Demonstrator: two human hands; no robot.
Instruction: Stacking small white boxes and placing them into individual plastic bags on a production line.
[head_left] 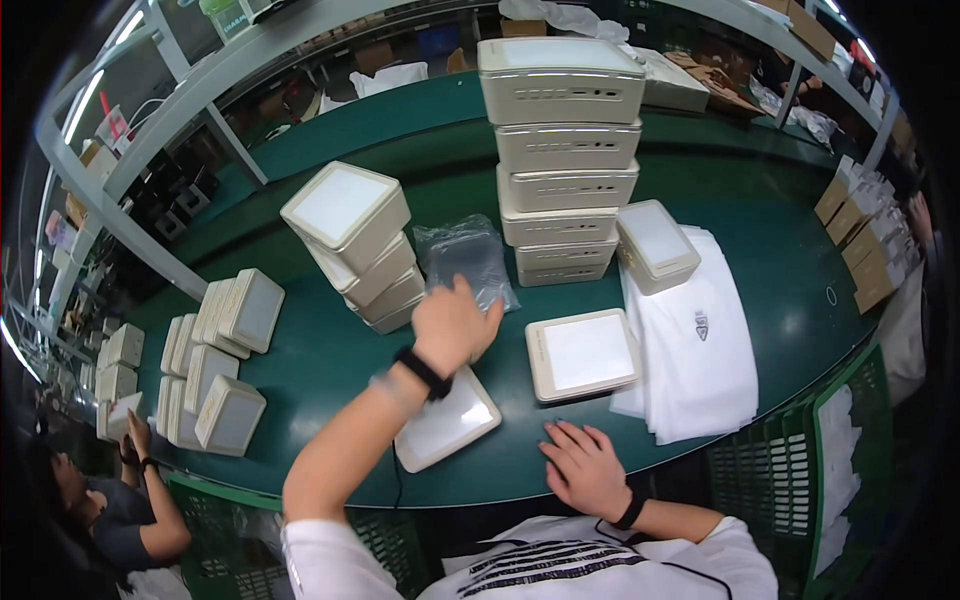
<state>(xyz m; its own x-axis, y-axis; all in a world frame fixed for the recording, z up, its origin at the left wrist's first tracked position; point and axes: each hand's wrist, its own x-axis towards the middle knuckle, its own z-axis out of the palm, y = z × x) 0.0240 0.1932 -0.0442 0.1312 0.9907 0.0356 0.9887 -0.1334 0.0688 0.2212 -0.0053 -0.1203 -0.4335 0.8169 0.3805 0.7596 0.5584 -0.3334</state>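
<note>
My left hand (455,322) reaches over the green table, thumb and a finger stretched apart, at the near edge of a pile of clear plastic bags (462,250). It holds nothing that I can see. Under my left wrist lies a flat cream device with a white top (448,430), partly hidden by the arm. My right hand (585,466) rests on the table's front edge, fingers spread and holding nothing. Just beyond it lies another cream device (583,355), its white face up. White printed bags (705,340) lie to its right, with a further device (657,245) on their far end.
A tall stack of cream devices with ports (570,150) rises at the back, a shorter leaning stack (365,250) left of it. Several devices (215,365) stand at left. Small brown boxes (860,235) sit far right. Green crates (765,475) flank me; a co-worker (115,510) sits left.
</note>
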